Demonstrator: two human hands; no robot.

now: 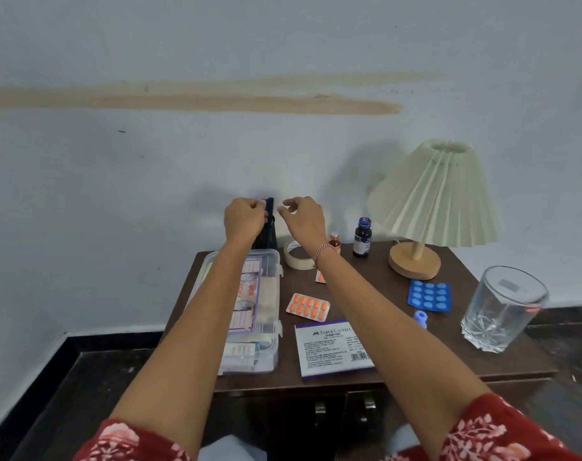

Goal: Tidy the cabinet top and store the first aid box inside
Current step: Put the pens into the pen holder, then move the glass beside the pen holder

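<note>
**Tidying barely begun; first aid box not yet stored**

Judging by the clutter, most of the work is left. The cabinet top (379, 287) carries loose items across the middle and right of the frame: a masking tape roll (294, 257), an orange blister pack (307, 307), a Faber-Castell stamp pad box (332, 347), a blue blister pack (429, 294), a dark bottle (362, 239), a small orange bottle (334, 242), a glass tumbler (502, 311) and a pleated lamp (432, 194). The cabinet doors (320, 409), at bottom centre, are closed.

Both arms reach to the back edge, at frame centre. The left hand (244, 219) has its fingers curled on what look like blue pens (269, 203) standing in a dark mesh pen holder (269, 234). The right hand (304, 217) hovers just beside it, thumb and forefinger loosely curved with a narrow gap, holding nothing I can see.

The first aid box (259, 314) sits at the left of the cabinet top, partly under the left forearm. It is clear plastic with its lid on, red lettering and packed supplies showing through. It seems ready to lift once the doors are opened.
</note>
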